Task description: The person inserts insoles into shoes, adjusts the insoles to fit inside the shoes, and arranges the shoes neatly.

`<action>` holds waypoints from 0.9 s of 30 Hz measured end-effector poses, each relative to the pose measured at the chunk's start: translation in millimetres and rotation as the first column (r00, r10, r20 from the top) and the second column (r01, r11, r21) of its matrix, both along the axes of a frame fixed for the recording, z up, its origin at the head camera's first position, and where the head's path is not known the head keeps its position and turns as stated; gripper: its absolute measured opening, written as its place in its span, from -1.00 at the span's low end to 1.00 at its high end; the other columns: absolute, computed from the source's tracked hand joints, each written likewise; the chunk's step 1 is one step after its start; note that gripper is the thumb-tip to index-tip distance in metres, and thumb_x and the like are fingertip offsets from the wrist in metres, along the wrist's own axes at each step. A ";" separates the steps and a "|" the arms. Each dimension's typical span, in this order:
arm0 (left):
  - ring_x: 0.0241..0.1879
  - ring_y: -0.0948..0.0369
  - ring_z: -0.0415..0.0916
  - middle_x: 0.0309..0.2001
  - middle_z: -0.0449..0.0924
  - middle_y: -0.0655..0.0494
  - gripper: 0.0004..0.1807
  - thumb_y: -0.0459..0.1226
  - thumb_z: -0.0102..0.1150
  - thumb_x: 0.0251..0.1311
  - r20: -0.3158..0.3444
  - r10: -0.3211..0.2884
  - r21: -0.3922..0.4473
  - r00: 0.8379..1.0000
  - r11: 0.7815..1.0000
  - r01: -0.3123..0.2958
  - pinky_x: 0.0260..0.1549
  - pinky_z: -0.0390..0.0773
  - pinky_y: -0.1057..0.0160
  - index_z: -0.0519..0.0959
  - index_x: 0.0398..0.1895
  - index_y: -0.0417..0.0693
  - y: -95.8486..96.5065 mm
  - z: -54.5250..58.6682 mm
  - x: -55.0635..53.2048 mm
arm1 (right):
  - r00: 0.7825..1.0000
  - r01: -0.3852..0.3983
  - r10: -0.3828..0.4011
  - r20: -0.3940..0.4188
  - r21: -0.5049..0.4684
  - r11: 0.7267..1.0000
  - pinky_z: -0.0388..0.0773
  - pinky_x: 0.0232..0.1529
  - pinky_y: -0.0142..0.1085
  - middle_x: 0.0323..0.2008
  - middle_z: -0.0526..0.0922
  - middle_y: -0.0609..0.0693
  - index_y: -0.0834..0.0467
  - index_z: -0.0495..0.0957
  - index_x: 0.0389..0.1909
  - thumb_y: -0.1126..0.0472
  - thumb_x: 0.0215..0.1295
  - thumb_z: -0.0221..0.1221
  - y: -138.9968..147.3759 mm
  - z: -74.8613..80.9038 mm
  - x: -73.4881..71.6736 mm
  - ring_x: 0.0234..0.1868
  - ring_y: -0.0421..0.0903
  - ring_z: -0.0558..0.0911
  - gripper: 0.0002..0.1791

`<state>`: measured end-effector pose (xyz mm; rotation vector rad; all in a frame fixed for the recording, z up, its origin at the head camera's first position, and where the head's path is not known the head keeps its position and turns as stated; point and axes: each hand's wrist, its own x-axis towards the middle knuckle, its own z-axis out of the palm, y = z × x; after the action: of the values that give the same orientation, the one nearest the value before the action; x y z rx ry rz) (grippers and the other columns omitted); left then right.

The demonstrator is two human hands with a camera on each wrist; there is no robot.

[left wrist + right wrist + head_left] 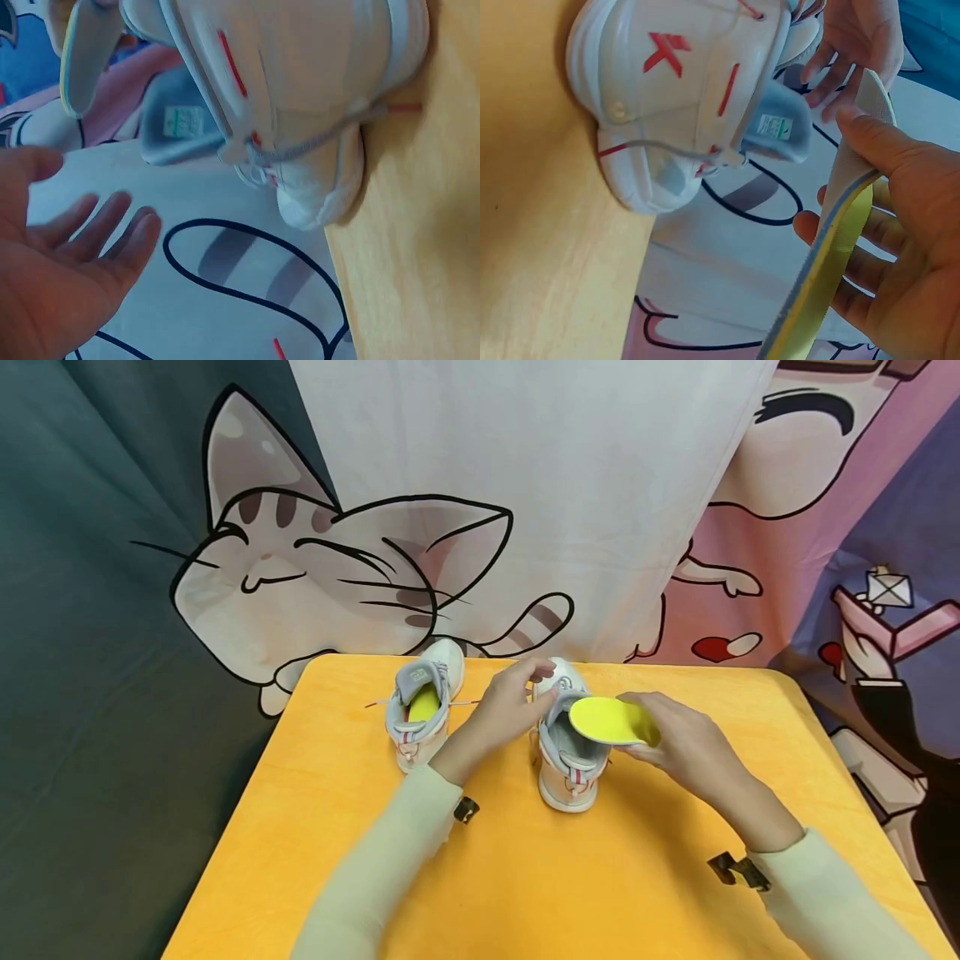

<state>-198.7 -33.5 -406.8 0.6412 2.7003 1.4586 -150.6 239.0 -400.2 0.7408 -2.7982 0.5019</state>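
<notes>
A yellow-topped insole [606, 719] is held in my right hand [688, 745], above the opening of the right-hand sneaker [568, 787]. The right wrist view shows the thumb on the insole's pale underside [855, 165] and fingers on its yellow face. That sneaker is pale with red marks, its toe towards the wall and its loose tongue [184, 120] sticking up. My left hand [510, 702] hovers at the sneaker's left side, fingers loosely bent and nothing in them; in the left wrist view a gap separates this hand [67, 270] from the tongue.
A matching sneaker [422, 750] stands to the left with a yellow insole [424, 703] inside and laces spread out. Both shoes are near the back edge of the yellow table [480, 893]. Behind it hangs a cloth [600, 468] printed with cartoon figures.
</notes>
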 end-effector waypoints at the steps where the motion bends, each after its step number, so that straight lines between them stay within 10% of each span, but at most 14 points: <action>1: 0.26 0.01 0.51 0.25 0.58 0.02 -0.55 -0.18 0.22 0.43 0.011 -0.020 -0.049 1.000 0.999 0.021 0.18 0.60 0.11 0.48 0.32 -0.06 0.9 -0.1 -3.6 | 1.000 -0.002 0.002 -0.013 0.001 1.000 0.65 -0.13 0.10 0.09 0.71 0.08 0.11 0.55 0.22 0.06 0.03 0.58 1.6 -1.1 0.5 -0.07 0.07 0.69 -0.29; 14: 0.26 0.16 0.52 0.27 0.60 0.09 -0.51 -0.14 0.34 0.35 0.131 -0.248 -0.320 0.960 0.906 0.278 0.20 0.53 0.24 0.56 0.31 -0.01 21.9 -13.5 -50.6 | 0.988 -0.045 0.047 -0.146 0.017 0.999 0.67 -0.33 0.05 -0.08 0.80 0.04 0.07 0.70 0.06 0.06 0.00 0.55 15.3 -12.1 4.5 -0.22 0.05 0.78 -0.46; 18: -0.23 0.30 0.56 -0.26 0.65 0.19 -0.83 -0.12 0.25 0.43 0.145 -0.282 -0.330 0.948 0.890 0.315 -0.24 0.56 0.40 0.68 -0.22 -0.01 27.6 -22.3 -56.2 | 0.984 -0.054 0.058 -0.171 0.031 0.998 0.65 -0.42 -0.02 -0.14 0.81 0.02 0.07 0.73 0.01 0.06 -0.02 0.55 16.8 -13.5 5.3 -0.31 -0.01 0.77 -0.49; 21: -0.55 0.29 0.38 -0.61 0.35 0.20 -0.57 -0.10 0.20 0.47 0.173 -0.277 -0.311 0.945 0.895 0.320 -0.53 0.41 0.42 0.44 -0.60 -0.02 29.9 -25.3 -57.6 | 0.983 -0.056 0.063 -0.170 0.046 0.997 0.62 -0.47 -0.07 -0.19 0.82 -0.02 0.05 0.75 -0.03 0.06 -0.01 0.55 18.2 -12.9 5.6 -0.37 -0.07 0.75 -0.54; 27: -0.62 0.31 0.33 -0.70 0.27 0.24 -0.48 -0.06 0.19 0.48 0.131 -0.241 -0.356 0.962 0.894 0.273 -0.59 0.34 0.42 0.33 -0.69 0.06 30.3 -22.8 -55.6 | 0.982 -0.061 0.076 -0.170 0.087 0.994 0.58 -0.53 -0.11 -0.24 0.82 -0.09 0.00 0.78 -0.10 0.04 -0.02 0.55 21.1 -9.4 4.1 -0.40 -0.11 0.74 -0.60</action>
<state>-254.4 -3.2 -429.6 0.8463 2.5956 0.8607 -146.4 260.1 -409.6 0.8569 -2.6518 0.3185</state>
